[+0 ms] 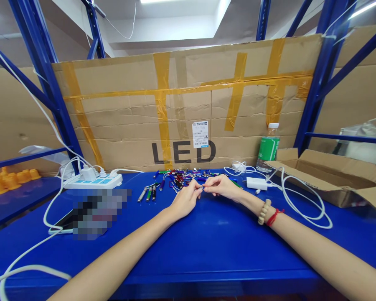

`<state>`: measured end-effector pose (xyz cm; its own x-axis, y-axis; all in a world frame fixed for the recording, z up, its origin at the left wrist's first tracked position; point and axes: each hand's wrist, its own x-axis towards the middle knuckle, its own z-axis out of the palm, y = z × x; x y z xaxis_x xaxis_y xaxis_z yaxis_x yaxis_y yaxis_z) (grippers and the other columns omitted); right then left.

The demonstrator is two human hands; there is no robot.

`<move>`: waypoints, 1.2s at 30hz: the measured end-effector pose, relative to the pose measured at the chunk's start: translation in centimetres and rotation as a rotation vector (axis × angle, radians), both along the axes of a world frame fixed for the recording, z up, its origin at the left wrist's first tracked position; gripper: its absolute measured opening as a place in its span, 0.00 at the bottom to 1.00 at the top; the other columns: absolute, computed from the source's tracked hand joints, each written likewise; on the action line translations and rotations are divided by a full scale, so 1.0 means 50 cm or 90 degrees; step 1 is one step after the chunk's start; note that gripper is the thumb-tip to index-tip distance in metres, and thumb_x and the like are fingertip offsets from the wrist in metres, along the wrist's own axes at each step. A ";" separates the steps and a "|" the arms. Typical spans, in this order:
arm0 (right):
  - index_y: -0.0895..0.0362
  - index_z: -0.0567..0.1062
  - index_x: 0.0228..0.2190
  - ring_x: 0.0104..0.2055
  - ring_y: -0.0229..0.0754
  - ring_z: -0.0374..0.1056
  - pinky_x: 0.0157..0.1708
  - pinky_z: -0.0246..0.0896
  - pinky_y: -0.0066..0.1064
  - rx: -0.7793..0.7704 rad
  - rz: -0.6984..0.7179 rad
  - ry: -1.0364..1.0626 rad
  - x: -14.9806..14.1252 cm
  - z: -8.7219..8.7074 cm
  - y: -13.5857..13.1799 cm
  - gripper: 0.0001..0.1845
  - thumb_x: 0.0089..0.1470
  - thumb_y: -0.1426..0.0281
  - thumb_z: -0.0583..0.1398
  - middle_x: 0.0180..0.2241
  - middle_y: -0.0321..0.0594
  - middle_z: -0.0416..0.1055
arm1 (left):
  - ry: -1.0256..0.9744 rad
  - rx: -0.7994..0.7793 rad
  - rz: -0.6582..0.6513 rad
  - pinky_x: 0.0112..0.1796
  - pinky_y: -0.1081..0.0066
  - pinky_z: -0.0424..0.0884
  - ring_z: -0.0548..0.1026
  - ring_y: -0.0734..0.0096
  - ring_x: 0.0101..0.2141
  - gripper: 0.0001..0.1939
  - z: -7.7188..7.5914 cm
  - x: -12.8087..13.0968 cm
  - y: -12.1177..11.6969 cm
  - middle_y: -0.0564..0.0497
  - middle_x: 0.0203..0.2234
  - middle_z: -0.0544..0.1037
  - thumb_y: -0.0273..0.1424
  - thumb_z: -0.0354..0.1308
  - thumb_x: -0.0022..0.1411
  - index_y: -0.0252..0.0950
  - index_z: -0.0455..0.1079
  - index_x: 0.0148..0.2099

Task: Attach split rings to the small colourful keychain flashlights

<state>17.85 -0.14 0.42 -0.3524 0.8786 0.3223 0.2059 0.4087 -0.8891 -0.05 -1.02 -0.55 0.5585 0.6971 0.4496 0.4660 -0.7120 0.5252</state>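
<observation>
Head view shows me the left hand (186, 200) and right hand (222, 186) both pinching a tiny piece (202, 188), too small to identify, near the pile of metal-capped tubes (178, 179). I see blue tabletop (221, 242) stretching from the hands to its near edge; the power strip (95, 182) bounds the left, the open cardboard box (319, 194) the right, the taped cardboard panel (131, 125) the back.

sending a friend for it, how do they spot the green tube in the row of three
Below the cardboard panel marked LED is a blue worktop. On it, left of the left hand, three short tubes lie side by side. The green tube is the middle one, set apart by colour from the silver tube on its left and the dark tube on its right.
</observation>
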 end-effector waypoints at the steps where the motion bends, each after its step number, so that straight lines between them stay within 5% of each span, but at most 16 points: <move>1: 0.62 0.76 0.22 0.18 0.29 0.58 0.18 0.54 0.24 0.001 0.005 -0.003 0.001 -0.002 0.001 0.18 0.33 0.59 0.66 0.23 0.36 0.68 | -0.001 0.004 -0.004 0.32 0.74 0.62 0.69 0.74 0.27 0.06 0.000 0.000 -0.001 0.56 0.24 0.70 0.32 0.40 0.62 0.38 0.56 0.35; 12: 0.63 0.75 0.23 0.16 0.28 0.55 0.17 0.48 0.23 -0.016 -0.012 -0.059 0.001 0.001 -0.005 0.21 0.36 0.56 0.64 0.14 0.33 0.64 | -0.005 0.057 -0.014 0.30 0.74 0.62 0.71 0.71 0.29 0.05 -0.002 -0.001 -0.002 0.53 0.28 0.72 0.31 0.41 0.62 0.39 0.56 0.34; 36: 0.62 0.73 0.24 0.16 0.28 0.55 0.18 0.49 0.23 -0.070 -0.005 -0.004 -0.005 0.001 -0.004 0.19 0.37 0.57 0.64 0.14 0.31 0.64 | -0.043 0.093 0.055 0.33 0.74 0.64 0.73 0.70 0.34 0.03 0.002 0.003 -0.008 0.53 0.34 0.75 0.29 0.46 0.59 0.39 0.58 0.32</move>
